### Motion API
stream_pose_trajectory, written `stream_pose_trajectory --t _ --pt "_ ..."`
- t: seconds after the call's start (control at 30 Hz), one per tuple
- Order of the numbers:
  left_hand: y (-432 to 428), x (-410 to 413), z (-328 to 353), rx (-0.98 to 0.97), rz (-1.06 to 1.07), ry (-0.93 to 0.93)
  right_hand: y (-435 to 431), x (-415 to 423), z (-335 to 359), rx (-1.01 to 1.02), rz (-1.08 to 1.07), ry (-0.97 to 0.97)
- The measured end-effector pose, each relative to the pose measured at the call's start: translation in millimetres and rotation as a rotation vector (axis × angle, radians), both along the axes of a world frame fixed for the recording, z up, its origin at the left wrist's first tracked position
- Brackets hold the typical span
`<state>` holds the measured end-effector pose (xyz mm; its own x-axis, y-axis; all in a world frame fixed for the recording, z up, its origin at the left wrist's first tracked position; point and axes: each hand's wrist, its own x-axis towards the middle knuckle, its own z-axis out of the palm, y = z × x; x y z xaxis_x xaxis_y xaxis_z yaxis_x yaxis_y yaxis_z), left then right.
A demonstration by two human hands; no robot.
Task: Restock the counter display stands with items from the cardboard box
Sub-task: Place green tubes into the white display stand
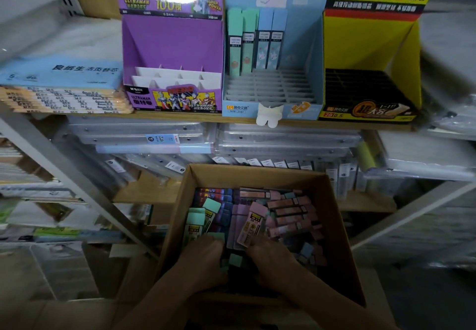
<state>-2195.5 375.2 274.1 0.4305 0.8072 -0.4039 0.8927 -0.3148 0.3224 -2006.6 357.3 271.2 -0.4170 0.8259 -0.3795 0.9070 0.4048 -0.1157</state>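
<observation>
The cardboard box was found in the lower centre of the frame, open and filled with small packs in pink, green, blue and dark colours. Both hands were observed inside it, at its near end. The left hand was laid knuckles-up on the packs with the fingers bent downward; whether its grip was closed on anything could not be determined. The right hand was recorded just beside it, fingertips at the lower end of a tilted pink pack; a pinch on that pack could not be confirmed.

Three display stands were noted on the shelf across the upper frame. These were a purple stand, a blue stand with four upright packs in its back left slots, and a yellow stand at upper right. Stacked paper pads were noted at the left.
</observation>
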Motion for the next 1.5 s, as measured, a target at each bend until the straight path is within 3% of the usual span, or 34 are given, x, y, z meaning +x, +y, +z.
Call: stream_pose_trajectory --t 0.3,0.5,0.67,0.93,1.1,1.33,1.5 --pt "2.7 -10.2 8.4 -0.264 0.150 -0.261 4.1 13.7 1.4 -0.021 -0.137 0.346" --pt "9.4 -21.2 19.0 -0.291 0.410 -0.605 4.2 18.0 16.2 -0.193 -0.298 0.760" --pt "7.4 -12.4 24.8 -0.412 0.638 -0.946 6.7 13.8 22.6 -0.261 -0.397 0.878" --pt "5.1 21.8 27.3 -0.277 0.743 -1.122 12.1 2.6 43.8 -0.386 -0.466 1.061" --pt "10.6 32.5 37.4 -0.202 0.736 -1.228 17.2 1.7 53.2 -0.280 -0.498 1.047" --pt "24.4 33.0 77.6 -0.138 0.823 -1.406 23.2 18.1 100.7 -0.237 -0.508 1.224" --pt "29.4 25.1 112.3 -0.015 0.695 -1.462 28.9 32.9 147.7 -0.245 -0.535 1.341"
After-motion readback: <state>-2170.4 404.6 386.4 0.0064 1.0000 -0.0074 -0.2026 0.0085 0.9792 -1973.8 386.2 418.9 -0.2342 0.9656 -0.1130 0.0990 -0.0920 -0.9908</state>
